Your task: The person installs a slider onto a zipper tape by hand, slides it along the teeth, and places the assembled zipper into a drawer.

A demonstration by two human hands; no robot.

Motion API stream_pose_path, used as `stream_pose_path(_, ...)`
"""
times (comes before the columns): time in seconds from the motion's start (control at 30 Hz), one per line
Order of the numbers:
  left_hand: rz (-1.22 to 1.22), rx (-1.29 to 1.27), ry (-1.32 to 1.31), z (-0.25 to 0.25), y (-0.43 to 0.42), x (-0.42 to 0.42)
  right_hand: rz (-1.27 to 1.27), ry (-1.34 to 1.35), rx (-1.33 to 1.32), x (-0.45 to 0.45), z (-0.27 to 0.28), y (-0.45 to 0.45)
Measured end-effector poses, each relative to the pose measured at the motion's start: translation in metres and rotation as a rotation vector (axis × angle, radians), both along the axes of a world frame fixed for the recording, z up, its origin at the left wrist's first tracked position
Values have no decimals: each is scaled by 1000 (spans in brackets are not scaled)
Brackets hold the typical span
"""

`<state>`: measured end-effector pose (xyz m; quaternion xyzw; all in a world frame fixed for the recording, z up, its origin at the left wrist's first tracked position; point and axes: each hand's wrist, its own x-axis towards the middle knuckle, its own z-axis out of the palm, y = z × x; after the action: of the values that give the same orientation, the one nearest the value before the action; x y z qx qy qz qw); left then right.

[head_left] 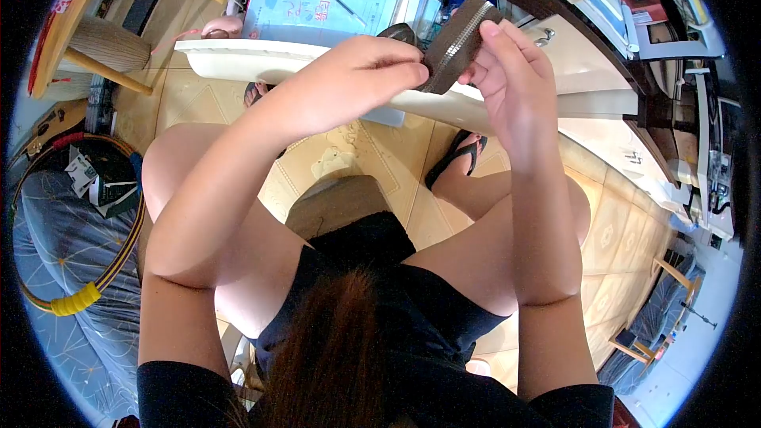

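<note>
A dark brown strip with a metal zipper is held above the edge of an open drawer, slanting up to the right. My left hand pinches its lower left end, thumb along the near edge. Near the upper right end, my right hand grips the strip between thumb and fingers. A small dark rounded object shows just behind my left hand; I cannot make out what it is.
The open white drawer holds a blue clear folder with a pen on it. A wooden stool stands at the upper left. A hoop with yellow wrap leans on blue patterned fabric. A metal handle is at the right.
</note>
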<state>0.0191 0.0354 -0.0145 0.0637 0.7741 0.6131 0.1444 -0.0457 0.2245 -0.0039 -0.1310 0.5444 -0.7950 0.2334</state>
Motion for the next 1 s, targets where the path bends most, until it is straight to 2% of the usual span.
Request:
stream_pose_path(0.27, 15, -98, 87, 2, 1, -2, -12, -42, 25, -2, -5, 0)
stream_pose_path(0.47, 217, 170, 71, 7, -1, -6, 95, -21, 204, 3, -4, -5)
stream_pose_path(0.57, 294, 261, 59, 6, -3, -9, 189, 250, 486, 6, -2, -3)
stream_pose_path(0.67, 337, 327, 58, 9, -3, -8, 248, 261, 497, 8, -5, -1)
stream_pose_path(0.73, 307, 367, 39, 8, -8, -9, 170, 254, 465, 6, -6, -1)
stream_pose_path(0.83, 341, 149, 105, 6, -10, -10, 120, 149, 370, 5, -4, -1)
stream_pose_path(0.93, 359, 109, 325, 4, 2, -7, 81, 53, 298, 9, 5, -2)
stream_pose_path(1.0, 257, -34, 402, 3, 4, -4, 75, -6, 182, 9, 3, -3)
